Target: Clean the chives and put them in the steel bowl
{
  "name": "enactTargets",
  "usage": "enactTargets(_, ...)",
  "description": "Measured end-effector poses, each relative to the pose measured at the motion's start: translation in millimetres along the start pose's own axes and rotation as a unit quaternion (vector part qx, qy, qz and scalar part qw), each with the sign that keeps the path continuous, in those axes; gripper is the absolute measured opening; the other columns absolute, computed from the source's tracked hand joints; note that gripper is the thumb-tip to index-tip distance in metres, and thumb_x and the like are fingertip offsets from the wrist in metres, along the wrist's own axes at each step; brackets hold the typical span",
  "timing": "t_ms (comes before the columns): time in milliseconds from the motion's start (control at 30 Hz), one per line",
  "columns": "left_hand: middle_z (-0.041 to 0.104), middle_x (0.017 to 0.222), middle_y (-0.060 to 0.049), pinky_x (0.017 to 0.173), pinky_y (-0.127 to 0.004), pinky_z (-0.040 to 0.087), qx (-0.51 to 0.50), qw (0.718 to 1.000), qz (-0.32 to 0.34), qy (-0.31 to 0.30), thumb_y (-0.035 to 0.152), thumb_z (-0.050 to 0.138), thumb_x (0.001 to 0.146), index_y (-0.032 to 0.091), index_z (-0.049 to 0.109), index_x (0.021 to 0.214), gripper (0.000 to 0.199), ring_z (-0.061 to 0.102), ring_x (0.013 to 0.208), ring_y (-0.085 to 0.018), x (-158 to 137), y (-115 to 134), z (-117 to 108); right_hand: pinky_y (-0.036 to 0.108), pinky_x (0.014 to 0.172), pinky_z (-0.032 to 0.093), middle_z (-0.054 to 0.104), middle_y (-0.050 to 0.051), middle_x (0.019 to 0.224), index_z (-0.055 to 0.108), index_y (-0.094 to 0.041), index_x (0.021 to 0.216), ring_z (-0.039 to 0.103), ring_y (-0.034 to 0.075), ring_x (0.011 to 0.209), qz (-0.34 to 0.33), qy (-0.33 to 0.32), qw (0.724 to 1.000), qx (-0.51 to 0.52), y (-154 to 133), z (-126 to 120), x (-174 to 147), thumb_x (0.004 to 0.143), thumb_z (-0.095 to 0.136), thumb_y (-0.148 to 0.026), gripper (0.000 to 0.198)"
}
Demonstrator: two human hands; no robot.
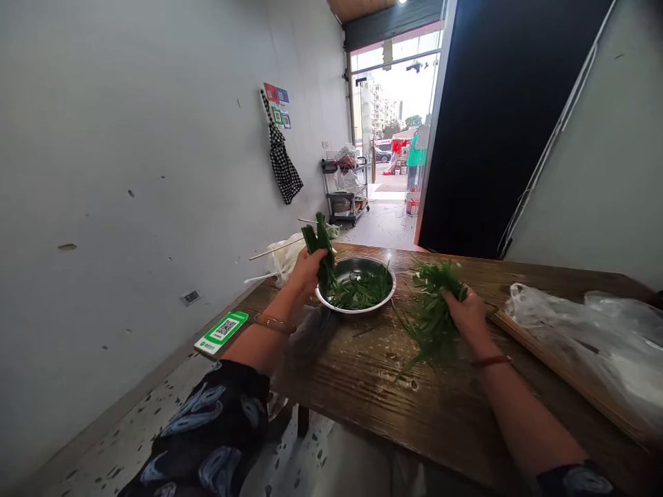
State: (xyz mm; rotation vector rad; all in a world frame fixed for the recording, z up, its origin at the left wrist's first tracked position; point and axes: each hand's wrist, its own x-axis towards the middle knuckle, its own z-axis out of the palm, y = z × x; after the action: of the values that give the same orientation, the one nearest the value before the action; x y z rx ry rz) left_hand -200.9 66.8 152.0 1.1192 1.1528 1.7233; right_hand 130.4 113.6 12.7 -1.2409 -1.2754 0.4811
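My left hand [306,270] is closed round a folded bundle of green garlic chives [322,241], raised over the left rim of a metal bowl [357,310]. More loose chives [362,290] lie inside that bowl. To its right, my right hand [466,312] grips a larger, messy bunch of garlic chives [438,304] just above the wooden table [373,393]. Long leaves trail from this bunch toward the tabletop. The fingertips of both hands are partly hidden by the leaves.
On the right lie clear plastic bags [595,331] and a bundle of thin wooden sticks [549,359]. A QR-code sign [222,333] sits at the table's left edge, near a white plastic bag [284,257]. Beyond stands a cart [346,190] by the glass door.
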Motion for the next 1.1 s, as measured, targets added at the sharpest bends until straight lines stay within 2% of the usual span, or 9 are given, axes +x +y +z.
enactTargets(100, 0.056, 0.055, 0.004, 0.047, -0.024, 0.043, 0.008, 1.000, 0.010, 0.019, 0.027, 0.063, 0.058, 0.016, 0.053, 0.075, 0.022, 0.050, 0.045, -0.010, -11, 13, -12, 0.031, 0.061, 0.047, 0.070, 0.006, 0.073, 0.068, -0.013, 0.087, 0.063, 0.021, 0.066, -0.011, -0.002, 0.999, 0.050, -49, 21, 10, 0.069, 0.066, -0.044, 0.036)
enactTargets(200, 0.055, 0.054, 0.003, 0.044, -0.022, 0.037, 0.048, 0.998, 0.027, 0.017, 0.025, 0.062, 0.060, 0.016, 0.053, 0.073, 0.018, 0.048, 0.045, -0.010, -22, 25, -26, 0.033, 0.067, 0.049, 0.071, 0.006, 0.081, 0.067, -0.013, 0.091, 0.063, 0.021, 0.073, -0.073, -0.032, 0.992, 0.093, -98, 56, 21, 0.072, 0.064, -0.040, 0.033)
enactTargets(300, 0.053, 0.055, 0.004, 0.044, -0.021, 0.035, 0.101, 0.993, 0.055, 0.007, 0.022, 0.060, 0.061, 0.016, 0.054, 0.075, 0.017, 0.047, 0.047, -0.009, -33, 35, -39, 0.035, 0.072, 0.050, 0.071, 0.005, 0.085, 0.066, -0.015, 0.096, 0.063, 0.022, 0.078, -0.124, -0.069, 0.988, 0.054, -131, 98, 26, 0.078, 0.059, -0.038, 0.030)
enactTargets(433, 0.051, 0.059, 0.005, 0.050, -0.021, 0.036, 0.168, 0.983, 0.079, 0.003, 0.020, 0.057, 0.062, 0.017, 0.055, 0.079, 0.017, 0.046, 0.053, -0.010, -39, 40, -49, 0.040, 0.085, 0.049, 0.071, 0.008, 0.098, 0.065, -0.018, 0.110, 0.064, 0.025, 0.093, -0.144, -0.177, 0.971, -0.076, -135, 144, 15, 0.081, 0.060, -0.039, 0.036)
enactTargets(533, 0.049, 0.060, 0.004, 0.052, -0.022, 0.035, 0.243, 0.965, 0.097, 0.010, 0.019, 0.055, 0.062, 0.017, 0.056, 0.078, 0.016, 0.045, 0.056, -0.011, -34, 37, -53, 0.043, 0.090, 0.047, 0.071, 0.011, 0.105, 0.067, -0.017, 0.111, 0.063, 0.028, 0.101, -0.142, -0.236, 0.956, -0.103, -121, 154, 3, 0.071, 0.072, -0.039, 0.046)
enactTargets(633, 0.051, 0.064, 0.003, 0.057, -0.023, 0.037, 0.324, 0.938, 0.122, -0.002, 0.019, 0.053, 0.061, 0.016, 0.058, 0.078, 0.017, 0.047, 0.062, -0.013, -20, 26, -54, 0.042, 0.096, 0.045, 0.069, 0.011, 0.115, 0.066, -0.017, 0.115, 0.061, 0.026, 0.109, -0.148, -0.228, 0.958, -0.091, -103, 137, -5, 0.083, 0.060, -0.038, 0.039)
enactTargets(800, 0.059, 0.073, -0.001, 0.065, -0.027, 0.042, 0.421, 0.897, 0.129, -0.027, 0.023, 0.055, 0.066, 0.014, 0.064, 0.088, 0.025, 0.051, 0.070, -0.017, 10, -1, -44, 0.038, 0.085, 0.051, 0.070, 0.011, 0.111, 0.068, -0.017, 0.110, 0.066, 0.022, 0.094, -0.130, -0.156, 0.979, -0.011, -54, 64, -22, 0.087, 0.050, -0.042, 0.038)
enactTargets(967, 0.065, 0.081, -0.005, 0.072, -0.029, 0.044, 0.483, 0.866, 0.125, -0.047, 0.021, 0.054, 0.069, 0.014, 0.064, 0.096, 0.030, 0.057, 0.077, -0.020, 37, -20, -14, 0.038, 0.076, 0.054, 0.072, 0.011, 0.103, 0.069, -0.018, 0.105, 0.067, 0.023, 0.084, -0.067, -0.102, 0.991, -0.049, 10, -5, -39, 0.085, 0.052, -0.046, 0.039)
enactTargets(1100, 0.068, 0.092, -0.010, 0.079, -0.031, 0.045, 0.541, 0.833, 0.102, -0.049, 0.020, 0.057, 0.070, 0.014, 0.063, 0.102, 0.034, 0.062, 0.089, -0.026, 61, -42, 14, 0.040, 0.077, 0.054, 0.072, 0.012, 0.103, 0.067, -0.017, 0.107, 0.068, 0.023, 0.082, -0.010, -0.030, 0.999, -0.009, 37, -33, -37, 0.083, 0.054, -0.050, 0.042)
